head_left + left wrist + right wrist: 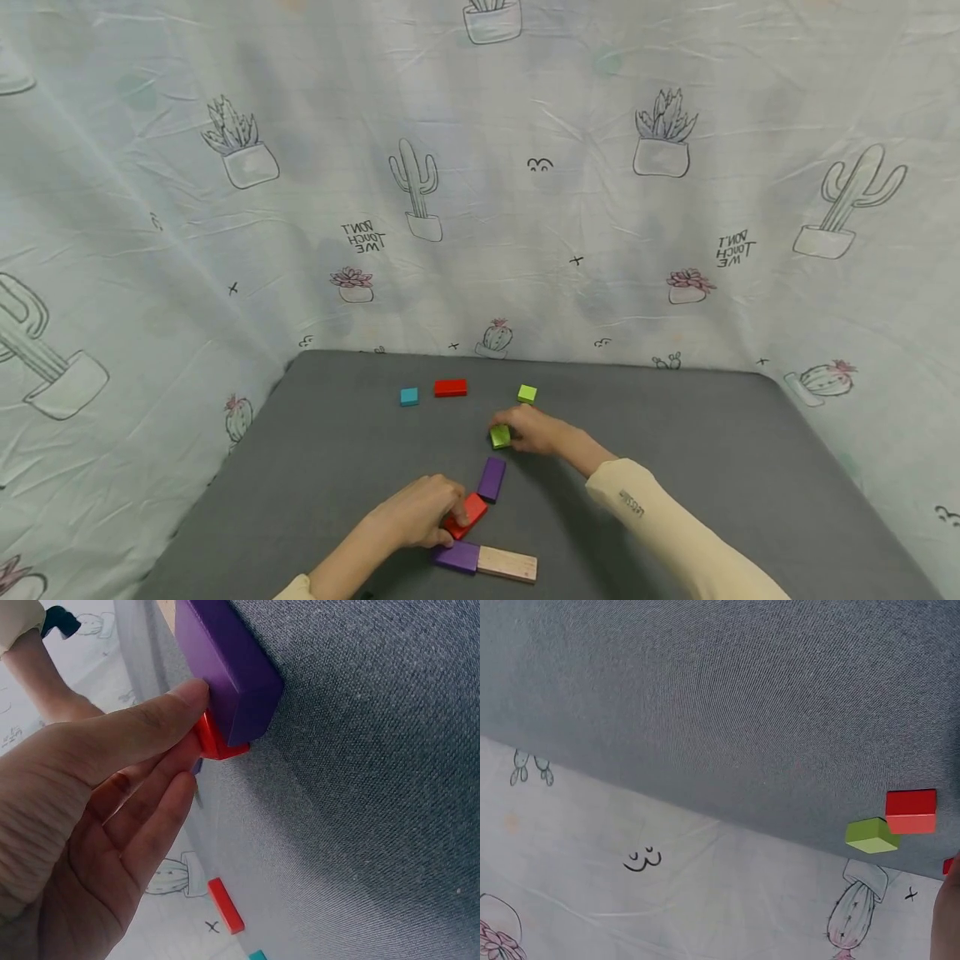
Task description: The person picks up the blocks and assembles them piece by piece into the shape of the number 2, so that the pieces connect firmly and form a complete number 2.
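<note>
My left hand (420, 510) pinches a red block (470, 514) between thumb and fingers. In the left wrist view the thumb tip also lies against the edge of a purple block (229, 671). That purple block joins end to end with a bare wooden block (507, 563). Farther ahead, my right hand (534, 429) holds a small green block (500, 436) between thumb and fingers. Another purple block (492, 479) lies between the hands, with one end close to the red block. Only a sliver of my right hand (946, 922) shows in the right wrist view.
Toward the back of the grey table (337, 467) lie a blue cube (408, 397), a red block (450, 388) and a second green block (527, 394). In the right wrist view, a red block (911, 812) overlaps a green one (871, 835). A cactus-print cloth (480, 275) surrounds the table.
</note>
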`<state>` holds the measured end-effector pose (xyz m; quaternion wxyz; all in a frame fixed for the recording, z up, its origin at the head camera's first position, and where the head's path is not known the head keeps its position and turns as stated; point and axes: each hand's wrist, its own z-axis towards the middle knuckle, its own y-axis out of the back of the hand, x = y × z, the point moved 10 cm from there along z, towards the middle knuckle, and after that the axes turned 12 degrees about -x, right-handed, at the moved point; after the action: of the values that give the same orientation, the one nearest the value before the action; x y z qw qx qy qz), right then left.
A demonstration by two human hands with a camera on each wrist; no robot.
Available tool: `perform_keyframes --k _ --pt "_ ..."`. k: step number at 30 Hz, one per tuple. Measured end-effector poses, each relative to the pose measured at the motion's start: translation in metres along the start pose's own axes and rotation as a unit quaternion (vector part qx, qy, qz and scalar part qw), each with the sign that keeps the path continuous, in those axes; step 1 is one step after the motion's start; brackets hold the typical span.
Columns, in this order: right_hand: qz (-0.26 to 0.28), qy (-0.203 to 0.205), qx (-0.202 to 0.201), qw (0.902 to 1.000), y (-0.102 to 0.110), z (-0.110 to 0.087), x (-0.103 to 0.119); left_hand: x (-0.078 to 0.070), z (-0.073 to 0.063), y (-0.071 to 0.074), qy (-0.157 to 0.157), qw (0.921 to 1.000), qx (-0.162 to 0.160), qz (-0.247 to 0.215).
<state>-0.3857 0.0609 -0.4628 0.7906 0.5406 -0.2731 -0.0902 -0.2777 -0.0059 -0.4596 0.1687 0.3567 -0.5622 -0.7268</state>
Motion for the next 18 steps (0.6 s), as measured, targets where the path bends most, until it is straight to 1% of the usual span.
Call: perform_keyframes --k 4,9,12,18 --pt "0.008 0.009 0.017 0.9998 0.001 -0.001 0.006 0.000 0.000 0.001 -0.004 1.0000 -0.005 0.001" --pt "0.024 0.003 0.031 0.9992 -0.002 -0.002 0.014 0.000 0.000 0.001 -0.004 1.0000 -0.004 -0.008" --pt "0.020 -0.008 0.036 0.9991 -0.004 -0.003 0.014 0.000 0.000 0.001 0.000 0.9999 -0.001 -0.011" --pt "0.017 -0.016 0.043 0.9988 -0.008 -0.003 0.010 0.000 0.000 0.000 0.004 0.9999 0.000 -0.010"
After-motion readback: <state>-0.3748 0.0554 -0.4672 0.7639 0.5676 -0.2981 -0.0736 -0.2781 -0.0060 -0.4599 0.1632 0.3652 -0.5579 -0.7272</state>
